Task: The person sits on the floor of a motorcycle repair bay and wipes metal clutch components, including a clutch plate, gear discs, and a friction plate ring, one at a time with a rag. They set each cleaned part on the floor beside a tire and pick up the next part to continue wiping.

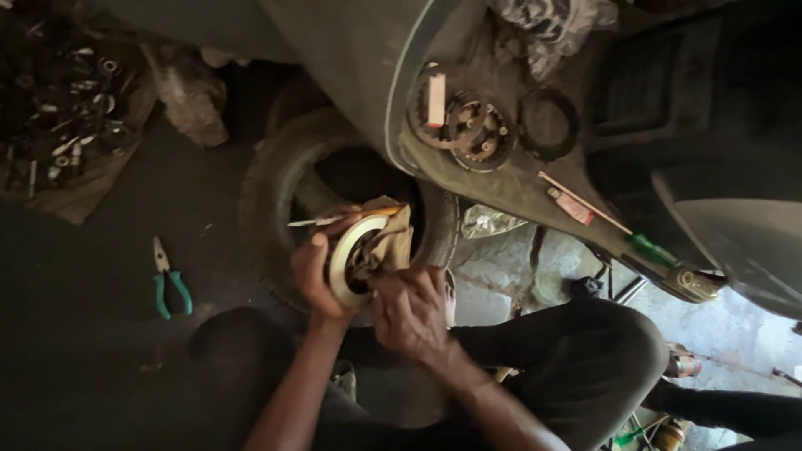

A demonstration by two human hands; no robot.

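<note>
Left hand (316, 280) grips the metal disc (351, 255); right hand (411, 311), closed on the rag (391, 242), wipes inside, next needing a steady turn.

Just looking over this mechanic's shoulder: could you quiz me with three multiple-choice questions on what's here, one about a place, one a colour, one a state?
1. Where do the pliers lie?
A. on the dark floor, left of the tyre
B. on the scooter panel
C. in the person's lap

2. What colour are the screwdriver handle and the pliers' grips?
A. red
B. green
C. yellow

3. How is the round metal disc held?
A. lying loose on the floor
B. clamped in a vice
C. gripped by the left hand, with the right hand pressing a rag into it

Answers: 1 A, they rest on bare floor; 2 B, both show green; 3 C, both hands are on it.
</note>
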